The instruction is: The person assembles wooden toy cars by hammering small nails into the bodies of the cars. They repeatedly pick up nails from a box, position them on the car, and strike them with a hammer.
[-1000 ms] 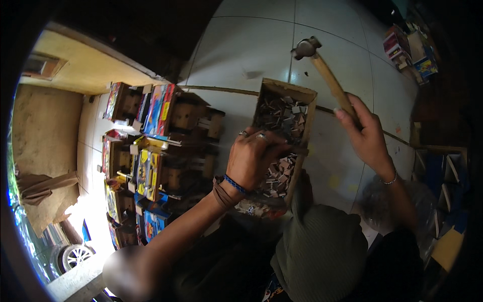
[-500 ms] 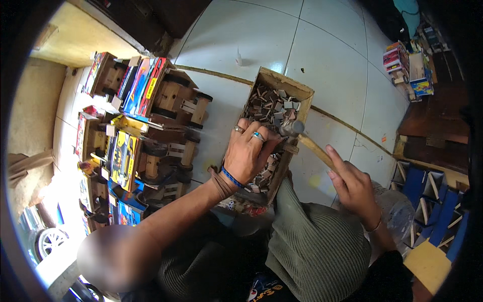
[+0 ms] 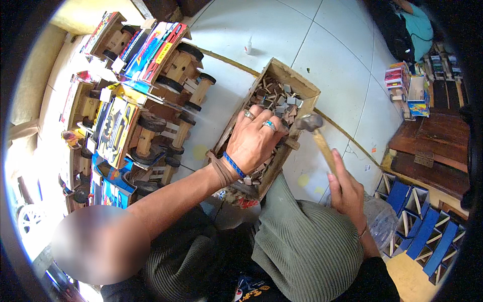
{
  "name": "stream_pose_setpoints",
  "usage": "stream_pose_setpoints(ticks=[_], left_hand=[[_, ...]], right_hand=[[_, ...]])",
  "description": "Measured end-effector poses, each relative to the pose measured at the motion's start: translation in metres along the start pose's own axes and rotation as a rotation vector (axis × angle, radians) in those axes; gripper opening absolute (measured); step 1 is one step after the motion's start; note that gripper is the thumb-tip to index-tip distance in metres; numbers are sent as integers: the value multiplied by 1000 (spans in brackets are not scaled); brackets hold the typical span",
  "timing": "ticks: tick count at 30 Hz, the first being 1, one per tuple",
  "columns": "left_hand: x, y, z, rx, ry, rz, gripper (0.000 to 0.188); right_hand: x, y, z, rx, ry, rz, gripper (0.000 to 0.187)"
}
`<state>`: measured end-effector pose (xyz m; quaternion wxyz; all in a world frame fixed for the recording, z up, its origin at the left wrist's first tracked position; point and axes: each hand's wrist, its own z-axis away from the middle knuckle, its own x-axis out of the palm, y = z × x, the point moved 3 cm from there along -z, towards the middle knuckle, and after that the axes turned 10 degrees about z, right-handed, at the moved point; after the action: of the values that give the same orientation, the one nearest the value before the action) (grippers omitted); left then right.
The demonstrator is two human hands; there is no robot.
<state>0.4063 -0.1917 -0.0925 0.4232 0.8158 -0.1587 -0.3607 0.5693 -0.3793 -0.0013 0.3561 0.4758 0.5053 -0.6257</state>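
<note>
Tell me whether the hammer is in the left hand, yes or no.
No, the right hand holds the hammer, while the left hand is over the wooden box.

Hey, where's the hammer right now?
In the head view, the hammer is right of centre, its handle in the right hand and its metal head by the right edge of the wooden box.

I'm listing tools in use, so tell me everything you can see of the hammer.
The hammer has a dull grey head, metal by its look, and a pale brown, seemingly wooden handle. It slants in the picture, head at upper left, handle running down to the right. The right hand holds the lower handle, hiding its end. The head appears by the right side of the wooden box; whether they touch is unclear.
</note>
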Motion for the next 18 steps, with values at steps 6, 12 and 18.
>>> stream_pose_setpoints(ticks=[6,12,18], left_hand=[[0,0,0,2,0,-44,14],[2,-2,2,5,-47,-115,21],[4,-2,2,-3,-46,-109,21]], right_hand=[[-1,0,2,-32,-102,87,55],[-5,-2,-1,-46,161,28,57],[-2,1,0,52,-44,-44,56]])
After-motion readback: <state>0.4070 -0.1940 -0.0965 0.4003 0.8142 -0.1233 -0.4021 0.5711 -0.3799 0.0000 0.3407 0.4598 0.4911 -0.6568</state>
